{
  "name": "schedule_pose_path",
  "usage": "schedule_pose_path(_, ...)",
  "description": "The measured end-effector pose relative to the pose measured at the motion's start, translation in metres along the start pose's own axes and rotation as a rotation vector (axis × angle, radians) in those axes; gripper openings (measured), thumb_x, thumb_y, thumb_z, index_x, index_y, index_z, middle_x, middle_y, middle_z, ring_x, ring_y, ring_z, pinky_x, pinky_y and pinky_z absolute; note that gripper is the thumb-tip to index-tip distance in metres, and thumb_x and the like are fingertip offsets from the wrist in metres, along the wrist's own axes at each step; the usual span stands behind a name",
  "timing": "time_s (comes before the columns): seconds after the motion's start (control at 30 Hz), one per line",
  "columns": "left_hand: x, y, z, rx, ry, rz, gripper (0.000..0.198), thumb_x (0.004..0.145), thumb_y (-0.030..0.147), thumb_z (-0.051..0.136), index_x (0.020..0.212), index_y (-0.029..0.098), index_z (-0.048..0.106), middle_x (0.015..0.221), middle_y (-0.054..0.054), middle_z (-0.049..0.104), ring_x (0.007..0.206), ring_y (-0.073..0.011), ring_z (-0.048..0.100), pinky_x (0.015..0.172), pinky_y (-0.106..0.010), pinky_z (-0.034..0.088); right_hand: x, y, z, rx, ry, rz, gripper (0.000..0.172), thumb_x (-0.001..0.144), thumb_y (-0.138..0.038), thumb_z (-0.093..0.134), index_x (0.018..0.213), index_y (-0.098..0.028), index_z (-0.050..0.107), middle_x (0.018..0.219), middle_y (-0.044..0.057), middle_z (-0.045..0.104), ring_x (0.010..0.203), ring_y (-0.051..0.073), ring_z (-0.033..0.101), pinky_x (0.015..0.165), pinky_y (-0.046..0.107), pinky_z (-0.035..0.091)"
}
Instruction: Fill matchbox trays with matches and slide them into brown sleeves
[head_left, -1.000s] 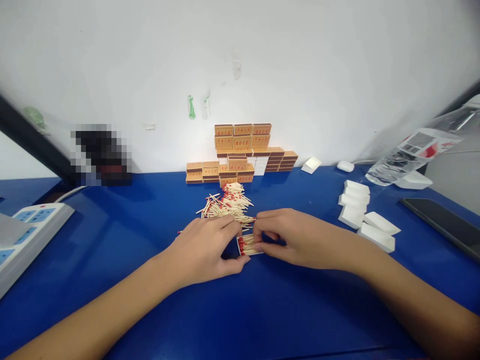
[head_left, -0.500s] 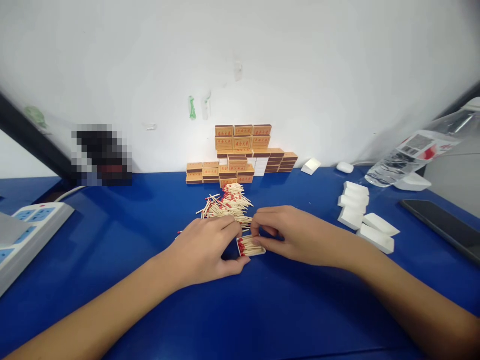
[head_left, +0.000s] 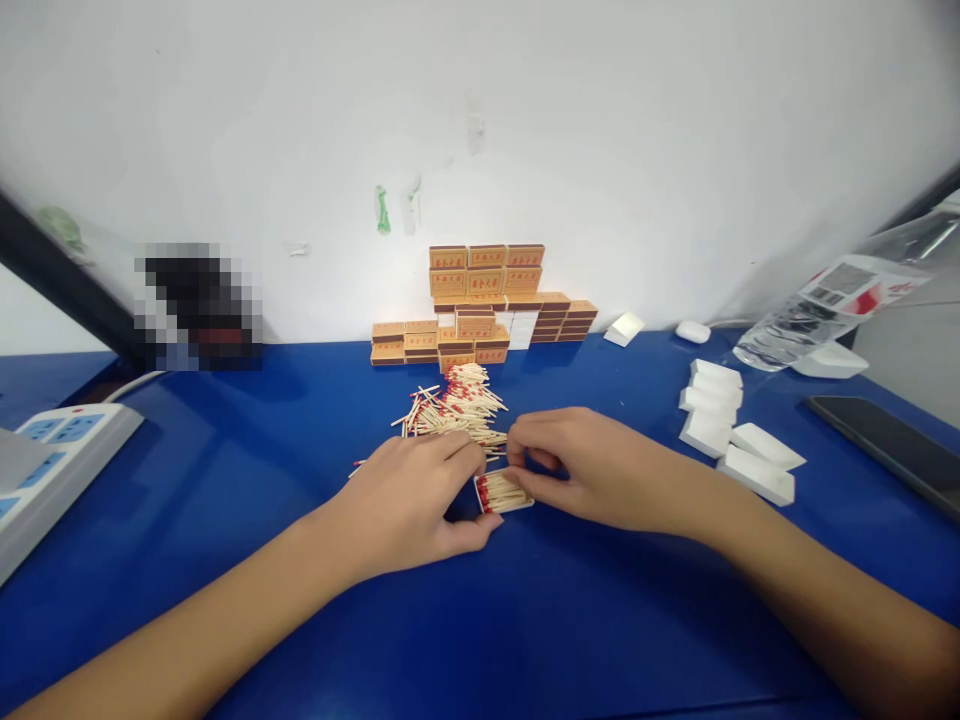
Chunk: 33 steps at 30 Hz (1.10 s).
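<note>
A small white matchbox tray (head_left: 531,503) lies on the blue table, filled with red-headed matches (head_left: 499,492). My left hand (head_left: 420,495) holds the tray at its left end, the thumb at the near side and the fingers at the far side. From the right, my right hand (head_left: 566,465) reaches over the tray, its thumb and index finger closed on the matches at the right end. Just beyond both hands spreads a loose pile of matches (head_left: 465,402), partly hidden by the left hand.
Stacked orange matchboxes (head_left: 486,282) stand against the wall. On the right are several white trays (head_left: 756,474), a black phone (head_left: 885,445), a plastic bottle (head_left: 825,300) and a small white case (head_left: 692,331). A power strip (head_left: 67,480) sits at the left.
My right hand has shifted very slightly over the tray, its fingers a little further right. My left hand keeps its hold. The view has moved slightly.
</note>
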<state>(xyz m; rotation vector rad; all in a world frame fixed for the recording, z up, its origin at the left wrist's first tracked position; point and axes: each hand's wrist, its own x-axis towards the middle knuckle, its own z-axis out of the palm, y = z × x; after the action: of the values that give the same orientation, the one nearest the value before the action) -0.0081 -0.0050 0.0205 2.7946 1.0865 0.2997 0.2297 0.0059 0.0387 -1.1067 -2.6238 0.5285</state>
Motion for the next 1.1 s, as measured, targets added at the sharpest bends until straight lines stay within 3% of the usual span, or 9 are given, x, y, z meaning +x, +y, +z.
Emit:
schedule_pose_path(0.13, 0.001, 0.001, 0.0, -0.008, 0.007, 0.014, 0.026, 0.09, 0.044, 0.068, 0.098, 0.021, 0.063, 0.094, -0.001, 0.07, 0.077, -0.0211, 0.068, 0.064, -0.035, 0.049, 0.004, 0.008, 0.001, -0.028, 0.091, 0.044, 0.01, 0.096, -0.021, 0.061, 0.088, -0.018, 0.067, 0.072, -0.003, 0.056, 0.06, 0.012, 0.044, 0.061, 0.026, 0.031)
schedule_pose_path(0.27, 0.002, 0.001, -0.003, -0.017, -0.004, 0.012, 0.026, 0.089, 0.045, 0.068, 0.097, 0.021, 0.063, 0.094, -0.001, 0.071, 0.077, -0.0209, 0.068, 0.063, -0.034, 0.047, 0.009, 0.015, 0.01, -0.006, 0.092, 0.026, 0.008, 0.097, -0.021, 0.063, 0.097, -0.019, 0.07, 0.075, -0.002, 0.057, 0.063, 0.012, 0.047, 0.063, 0.025, 0.033)
schedule_pose_path(0.43, 0.001, 0.001, -0.004, -0.017, -0.006, 0.008, 0.026, 0.087, 0.046, 0.069, 0.095, 0.021, 0.065, 0.09, -0.001, 0.071, 0.074, -0.0204, 0.067, 0.063, -0.034, 0.047, 0.01, 0.018, 0.018, -0.013, 0.054, 0.076, 0.012, 0.099, -0.024, 0.061, 0.092, -0.018, 0.067, 0.078, 0.0, 0.061, 0.062, 0.012, 0.048, 0.062, 0.026, 0.034)
schedule_pose_path(0.63, 0.001, 0.0, -0.005, -0.019, -0.026, -0.014, 0.027, 0.088, 0.047, 0.069, 0.094, 0.022, 0.064, 0.091, -0.001, 0.07, 0.075, -0.0204, 0.066, 0.064, -0.034, 0.047, 0.004, 0.021, 0.006, -0.048, -0.061, 0.099, 0.017, 0.103, -0.029, 0.056, 0.091, -0.02, 0.062, 0.086, 0.003, 0.067, 0.069, 0.016, 0.055, 0.064, 0.028, 0.036)
schedule_pose_path(0.87, 0.0, -0.003, -0.005, -0.017, -0.041, -0.039, 0.027, 0.088, 0.047, 0.068, 0.097, 0.022, 0.064, 0.095, -0.002, 0.071, 0.079, -0.0221, 0.067, 0.068, -0.036, 0.049, -0.004, 0.024, -0.013, -0.143, -0.072, 0.18, 0.014, 0.101, -0.03, 0.056, 0.091, -0.022, 0.061, 0.087, 0.003, 0.067, 0.071, 0.018, 0.057, 0.064, 0.03, 0.037)
schedule_pose_path(1.1, 0.0, -0.002, -0.004, 0.003, -0.033, -0.03, 0.026, 0.089, 0.046, 0.067, 0.097, 0.022, 0.062, 0.096, -0.002, 0.072, 0.08, -0.0218, 0.067, 0.068, -0.035, 0.048, -0.011, 0.031, -0.016, -0.094, -0.171, 0.259, 0.016, 0.101, -0.033, 0.055, 0.09, -0.023, 0.062, 0.093, 0.005, 0.069, 0.077, 0.02, 0.059, 0.065, 0.031, 0.038)
